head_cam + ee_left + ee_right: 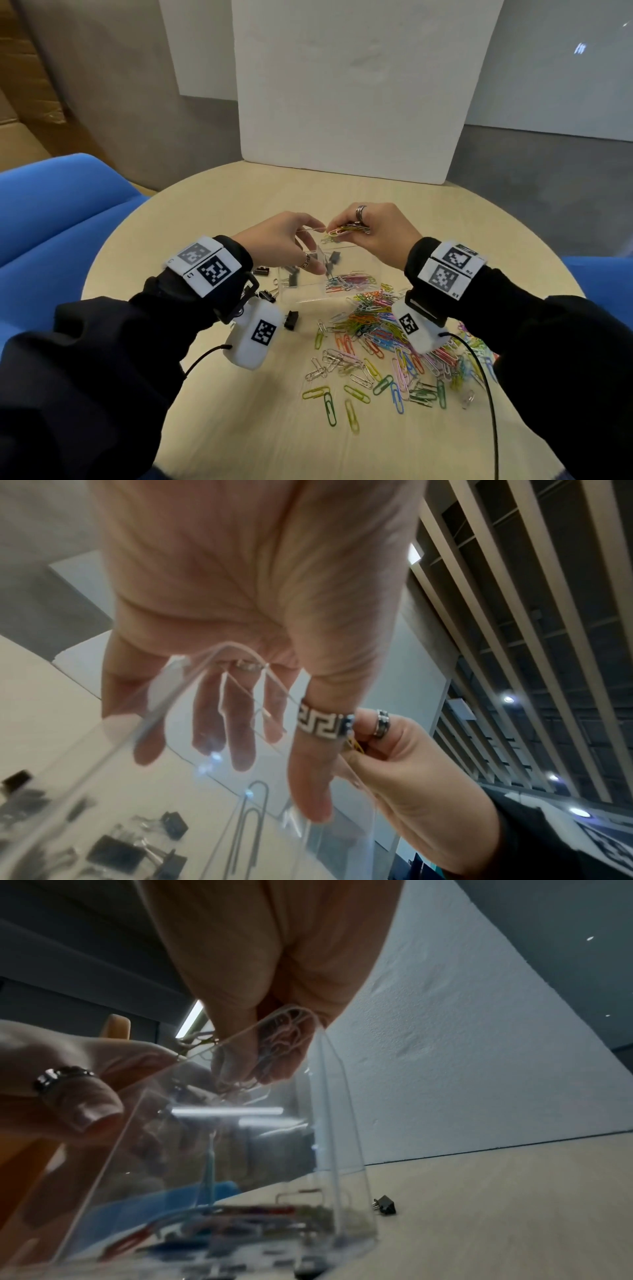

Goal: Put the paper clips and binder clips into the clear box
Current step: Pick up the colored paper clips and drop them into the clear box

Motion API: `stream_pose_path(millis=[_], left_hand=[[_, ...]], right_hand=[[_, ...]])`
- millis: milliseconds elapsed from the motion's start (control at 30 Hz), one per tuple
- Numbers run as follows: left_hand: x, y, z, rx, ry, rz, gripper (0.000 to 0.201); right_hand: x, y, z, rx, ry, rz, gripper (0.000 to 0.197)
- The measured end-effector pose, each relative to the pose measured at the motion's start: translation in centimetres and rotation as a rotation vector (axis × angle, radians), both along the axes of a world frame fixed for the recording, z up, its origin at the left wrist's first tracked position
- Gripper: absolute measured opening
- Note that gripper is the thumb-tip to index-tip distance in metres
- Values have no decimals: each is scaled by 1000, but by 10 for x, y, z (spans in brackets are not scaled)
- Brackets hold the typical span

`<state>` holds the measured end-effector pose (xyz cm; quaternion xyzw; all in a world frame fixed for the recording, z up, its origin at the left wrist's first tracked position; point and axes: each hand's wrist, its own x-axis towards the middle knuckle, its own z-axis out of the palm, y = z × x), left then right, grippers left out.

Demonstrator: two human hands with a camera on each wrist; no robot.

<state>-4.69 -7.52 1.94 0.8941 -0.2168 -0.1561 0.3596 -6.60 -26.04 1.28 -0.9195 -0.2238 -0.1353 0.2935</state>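
Over the round table, my right hand pinches a bunch of coloured paper clips above the open top of the clear box, while my left hand grips the box's upper edge, fingers on the far side and thumb on the near wall.

As I judge it, the step is the drop. Done well, the bunch goes low past the rim, over the compartment that already holds paper clips, before the fingers part; clips snag on each other, so a small shake may be needed. The left hand should hold the light box steady.

Most loose paper clips lie heaped on the table near my right wrist, so the task looks far from done. A few binder clips sit outside the box by my left wrist.

The head view alone shows that heap. The left wrist view shows my fingers through the clear wall and binder clips below. The right wrist view shows the clips in the box's bottom and one stray binder clip just beside its far wall.
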Motion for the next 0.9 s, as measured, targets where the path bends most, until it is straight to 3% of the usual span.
stream_pose_path(millis=[267,367,567,733,900], left_hand=[[2,3,-4,16,0,19,72],[3,2,-4,19,-11,23,73],[2,1,0,25,-61,12,75],[3,1,-2,38,-64,-3,72],[3,1,-8,54,-82,-7,73]], right_hand=[[9,-8,11,-36,322,-11,29],[9,-5,18,-108,305,-15,25],[3,14,17,-430,418,55,46],[-1,21,14,-588,484,73,39],[-1,16,18,-721,383,11,49]])
